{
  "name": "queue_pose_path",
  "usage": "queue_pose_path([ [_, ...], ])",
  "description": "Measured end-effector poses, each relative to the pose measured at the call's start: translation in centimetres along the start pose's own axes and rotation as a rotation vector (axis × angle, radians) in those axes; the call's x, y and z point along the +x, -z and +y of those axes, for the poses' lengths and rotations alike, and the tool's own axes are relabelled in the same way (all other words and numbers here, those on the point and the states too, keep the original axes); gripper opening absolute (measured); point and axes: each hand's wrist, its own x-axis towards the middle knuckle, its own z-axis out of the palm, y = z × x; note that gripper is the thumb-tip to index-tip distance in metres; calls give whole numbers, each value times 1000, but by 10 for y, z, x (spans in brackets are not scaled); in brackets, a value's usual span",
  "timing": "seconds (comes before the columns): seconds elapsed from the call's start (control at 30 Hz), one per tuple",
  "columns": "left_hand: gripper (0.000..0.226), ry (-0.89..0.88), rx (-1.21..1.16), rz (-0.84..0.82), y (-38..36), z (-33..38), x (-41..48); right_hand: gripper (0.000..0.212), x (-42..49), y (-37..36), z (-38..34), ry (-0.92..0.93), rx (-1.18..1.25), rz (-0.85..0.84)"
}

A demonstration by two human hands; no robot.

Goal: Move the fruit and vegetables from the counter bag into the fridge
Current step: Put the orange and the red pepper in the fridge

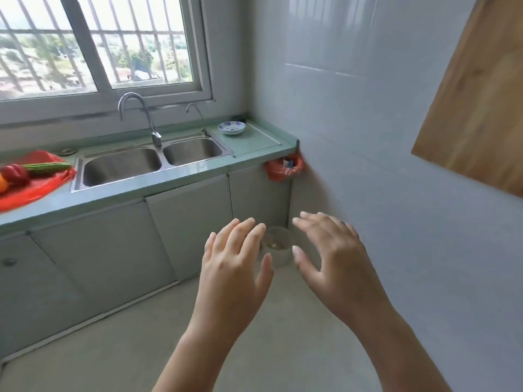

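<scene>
Produce sits on the red bag (pixel 31 188) at far left; my left hand (pixel 235 267) and right hand (pixel 331 258) hover empty, fingers spread. I judge nothing is fridged yet.

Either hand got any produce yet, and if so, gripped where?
Nothing is held. The left hand and right hand are open and empty over the floor. The produce lies on the red bag on the counter.

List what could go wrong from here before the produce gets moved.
1. The orange lies loose on the flat red bag and might roll off the counter when the bag is disturbed.
2. The green gourd lies beside the sink; a careless grab may knock it in.
3. The small bin on the floor in the corner could be kicked while turning.
</scene>
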Motion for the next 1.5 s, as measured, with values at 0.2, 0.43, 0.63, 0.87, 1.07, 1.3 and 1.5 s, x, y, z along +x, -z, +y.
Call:
queue_pose_path([
  [0.2,41,74,116,35,-15,-71,71,47,101,-72,1,99,96,-66],
  [0.43,41,222,197,168,3,-162,133,43,201,-163,-39,235,216,-159],
  [0.63,42,391,310,212,30,-262,128,48,251,-252,-106,380,325,-244],
  [0.87,44,513,391,214,70,-406,113,46,307,-357,-213,487,408,-262],
  [1.07,46,600,401,216,125,-532,106,41,354,-440,-324,501,447,-348],
  [1.3,46,645,471,193,150,-637,98,40,386,-521,-397,537,453,-442],
  [1.5,45,651,474,165,147,-714,113,38,426,-593,-432,550,472,-444],
])
